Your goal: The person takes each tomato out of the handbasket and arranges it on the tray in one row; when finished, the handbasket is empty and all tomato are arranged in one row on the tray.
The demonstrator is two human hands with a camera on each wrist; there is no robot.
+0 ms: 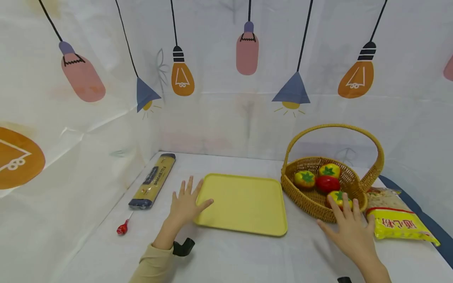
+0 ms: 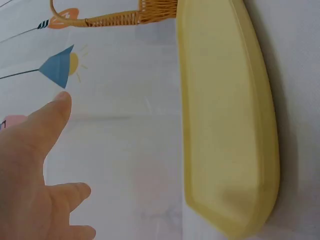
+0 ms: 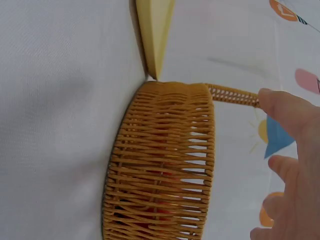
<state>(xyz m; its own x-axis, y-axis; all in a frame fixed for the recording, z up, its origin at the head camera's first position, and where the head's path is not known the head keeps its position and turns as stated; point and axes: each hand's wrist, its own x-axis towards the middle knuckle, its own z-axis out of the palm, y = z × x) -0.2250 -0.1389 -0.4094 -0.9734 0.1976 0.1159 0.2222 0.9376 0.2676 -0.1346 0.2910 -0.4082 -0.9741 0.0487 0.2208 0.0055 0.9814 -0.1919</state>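
Note:
My left hand [image 1: 186, 204], fingers spread, hovers by the left edge of a yellow tray [image 1: 244, 202] and holds nothing. In the left wrist view the tray [image 2: 225, 110] is apart from the fingers. On the right, my right hand [image 1: 354, 234] is spread in front of a wicker basket [image 1: 311, 204] with a tall handle. Inside lie a red fruit or vegetable [image 1: 327, 183] and several yellow-red ones with green tops, such as the one at the left [image 1: 304, 179]. The right wrist view shows the basket's woven side [image 3: 160, 165] beside the fingers.
A long pack of spaghetti [image 1: 153, 181] lies left of the tray, with a red lollipop [image 1: 122, 228] nearer me. Right of the basket lies a yellow and clear food bag [image 1: 400, 220]. A white cloth [image 1: 219, 129] printed with lamps hangs behind.

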